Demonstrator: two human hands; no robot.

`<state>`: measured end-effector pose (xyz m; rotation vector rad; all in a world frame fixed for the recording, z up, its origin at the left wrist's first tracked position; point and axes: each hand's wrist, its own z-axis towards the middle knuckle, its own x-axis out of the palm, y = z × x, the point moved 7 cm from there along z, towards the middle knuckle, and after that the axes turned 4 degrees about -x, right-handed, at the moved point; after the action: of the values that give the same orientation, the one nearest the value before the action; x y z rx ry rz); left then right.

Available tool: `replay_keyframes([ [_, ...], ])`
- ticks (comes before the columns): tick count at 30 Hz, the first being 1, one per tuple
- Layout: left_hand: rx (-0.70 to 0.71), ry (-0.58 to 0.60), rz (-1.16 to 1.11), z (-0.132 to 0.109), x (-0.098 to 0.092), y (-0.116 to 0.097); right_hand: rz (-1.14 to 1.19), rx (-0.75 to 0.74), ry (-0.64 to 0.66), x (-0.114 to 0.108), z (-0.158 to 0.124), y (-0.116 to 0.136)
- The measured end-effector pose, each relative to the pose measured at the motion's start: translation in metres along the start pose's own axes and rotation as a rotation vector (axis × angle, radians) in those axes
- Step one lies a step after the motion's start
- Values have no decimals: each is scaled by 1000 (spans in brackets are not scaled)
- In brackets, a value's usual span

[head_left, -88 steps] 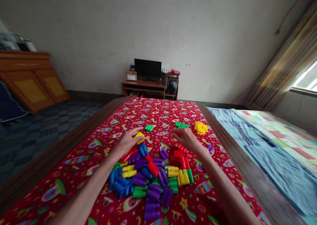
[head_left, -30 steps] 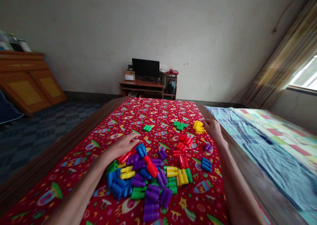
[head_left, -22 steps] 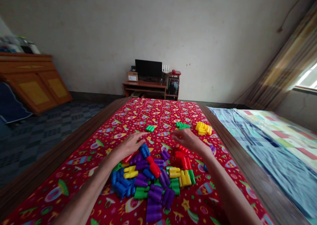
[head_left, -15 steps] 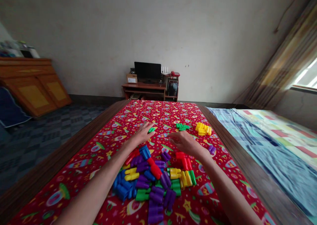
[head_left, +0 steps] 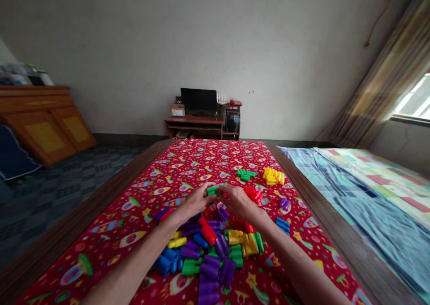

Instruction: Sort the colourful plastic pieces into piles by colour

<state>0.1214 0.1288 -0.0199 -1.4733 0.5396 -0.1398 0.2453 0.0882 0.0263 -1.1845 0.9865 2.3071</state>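
A green plastic building block [head_left: 212, 190] is held between my two hands, just above the far side of a loose pile. My left hand [head_left: 196, 202] grips its left end, with the fingers curled. From the right, my right hand [head_left: 238, 201] meets it with bent fingertips at the other end; those tips are partly hidden. Beneath my wrists lie purple blocks [head_left: 210, 267], yellow blocks [head_left: 242, 240], blue blocks [head_left: 168, 259] and a red block [head_left: 208, 234]. Red blocks [head_left: 253, 194] show just beyond my right hand.
Separate groups of green blocks [head_left: 245, 174] and yellow blocks [head_left: 273, 176] lie farther back. A purple block [head_left: 285, 204] and a blue block [head_left: 282, 225] sit to the right. The red patterned cloth [head_left: 127, 240] covers the table. A bed [head_left: 363, 193] stands alongside on the right.
My hands have come together around the green block, which was in my left hand alone, with the right hand apart. The red and blue blocks near my right arm are now more visible.
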Motion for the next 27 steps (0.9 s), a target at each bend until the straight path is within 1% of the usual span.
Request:
replay_keyframes([
  [3, 9, 18, 35, -13, 7, -1, 186, 69, -74, 0, 2, -6],
  [5, 37, 20, 134, -18, 7, -4, 325, 121, -50, 5, 3, -15],
  [7, 81, -23, 295, -20, 0, -12, 361, 191, -45, 3, 4, -33],
  [8, 101, -54, 385, -22, -6, -16, 336, 234, -78, -3, 3, -45],
  [10, 122, -116, 539, -24, -21, -26, 237, 339, -211, -25, -1, -74],
  [12, 107, -154, 622, -26, -40, -31, 126, 447, -351, -49, -8, -101],
  [13, 89, -165, 645, -27, -49, -32, 76, 487, -401, -59, -11, -112],
  [14, 67, -174, 663, -28, -58, -31, 30, 512, -430, -67, -14, -121],
  [16, 22, -166, 680, -32, -71, -24, -39, 532, -434, -74, -15, -131],
  [18, -16, -111, 659, -35, -76, -12, -94, 543, -387, -72, -13, -136],
  [20, -49, -27, 608, -36, -75, 3, -167, 559, -336, -70, -13, -136],
  [22, -70, 27, 571, -36, -71, 15, -248, 560, -310, -72, -14, -131],
  [24, -66, 28, 581, -33, -69, 23, -302, 538, -307, -79, -16, -123],
  [27, -26, -3, 649, -29, -66, 26, -312, 478, -303, -90, -14, -103],
])
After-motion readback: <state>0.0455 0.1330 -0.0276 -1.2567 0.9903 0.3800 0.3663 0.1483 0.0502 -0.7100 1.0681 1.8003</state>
